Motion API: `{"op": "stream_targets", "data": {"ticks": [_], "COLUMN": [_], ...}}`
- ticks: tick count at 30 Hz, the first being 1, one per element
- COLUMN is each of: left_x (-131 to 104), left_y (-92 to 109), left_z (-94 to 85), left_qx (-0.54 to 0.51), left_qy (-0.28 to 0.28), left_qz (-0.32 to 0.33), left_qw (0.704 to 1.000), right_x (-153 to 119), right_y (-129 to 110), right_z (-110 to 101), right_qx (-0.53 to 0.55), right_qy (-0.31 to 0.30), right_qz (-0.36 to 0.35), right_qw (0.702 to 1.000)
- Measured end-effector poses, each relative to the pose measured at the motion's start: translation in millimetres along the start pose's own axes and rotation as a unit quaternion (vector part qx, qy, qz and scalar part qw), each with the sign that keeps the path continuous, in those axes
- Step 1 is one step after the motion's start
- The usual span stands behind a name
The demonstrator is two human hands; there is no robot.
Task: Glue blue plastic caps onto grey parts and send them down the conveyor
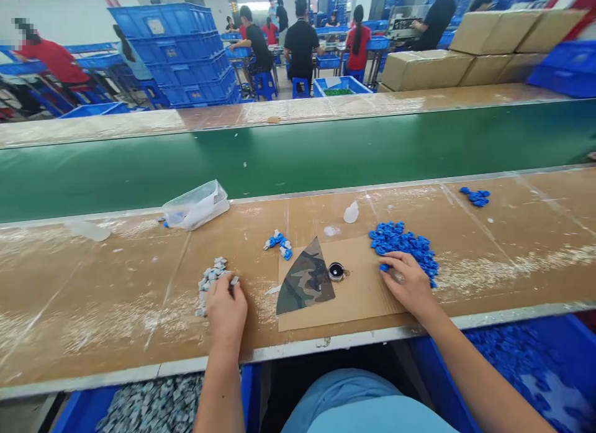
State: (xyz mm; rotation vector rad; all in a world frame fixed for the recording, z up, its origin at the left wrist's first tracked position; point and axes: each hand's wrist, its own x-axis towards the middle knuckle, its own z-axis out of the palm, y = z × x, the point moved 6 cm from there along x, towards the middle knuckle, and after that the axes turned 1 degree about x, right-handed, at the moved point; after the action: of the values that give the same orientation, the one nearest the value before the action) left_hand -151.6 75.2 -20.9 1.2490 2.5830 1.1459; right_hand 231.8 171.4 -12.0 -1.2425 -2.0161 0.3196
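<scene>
My left hand [226, 312] is at the right side of a small heap of grey plastic pieces [212, 274], with one grey piece [234, 281] pinched between thumb and finger. Against the near left edge of a pile of blue plastic pieces [403, 243], my right hand [412, 284] is closed on a small blue piece [384, 267] at its fingertips. Between the hands, a camouflage-patterned fan-shaped sheet [307, 281] lies on a flat cardboard sheet [358, 302]. Beside it sits a small round black cup with a metallic rim [336, 271]. Several joined blue-and-grey pieces [278, 242] lie beyond the sheet.
A clear plastic container [198, 206] lies near the green conveyor belt [298, 150]. A small white bottle [351, 212] and more blue pieces [477, 197] are on the bench. Blue bins [251, 396] below hold loose pieces. Co-workers sit beyond stacked crates [181, 57] and cartons [426, 69].
</scene>
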Motion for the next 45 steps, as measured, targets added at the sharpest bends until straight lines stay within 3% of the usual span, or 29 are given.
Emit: {"op": "stream_targets", "data": {"ticks": [3, 7, 10, 14, 24, 34, 45], "left_x": [-14.2, -46.1, -68.6, -87.7, -96.5, -95.9, -96.5], "left_y": [8.0, 31.9, 56.7, 75.9, 76.0, 74.5, 73.5], "left_z": [8.9, 36.9, 55.1, 74.5, 85.5, 86.2, 85.6], "left_qx": [-0.153, -0.385, -0.466, -0.492, -0.503, -0.497, -0.509], "left_qy": [-0.033, -0.144, -0.209, -0.274, -0.299, -0.288, -0.282], "left_qz": [-0.044, -0.146, -0.178, -0.192, -0.202, -0.190, -0.184], "left_qw": [0.987, 0.900, 0.841, 0.804, 0.785, 0.796, 0.792], "right_x": [2.2, 5.9, 8.3, 12.7, 24.4, 26.4, 26.8], "right_y": [-8.3, -24.7, -35.8, -47.4, -62.8, -60.1, -63.1], "right_z": [9.4, 23.3, 28.9, 31.0, 30.5, 38.6, 34.9], "right_qx": [0.113, 0.224, 0.242, 0.212, 0.134, 0.148, 0.126], "right_qy": [-0.046, -0.091, -0.103, -0.120, -0.117, -0.142, -0.145], "right_qz": [0.025, 0.034, 0.024, -0.011, -0.108, -0.066, -0.069], "right_qw": [0.992, 0.970, 0.965, 0.970, 0.978, 0.977, 0.979]}}
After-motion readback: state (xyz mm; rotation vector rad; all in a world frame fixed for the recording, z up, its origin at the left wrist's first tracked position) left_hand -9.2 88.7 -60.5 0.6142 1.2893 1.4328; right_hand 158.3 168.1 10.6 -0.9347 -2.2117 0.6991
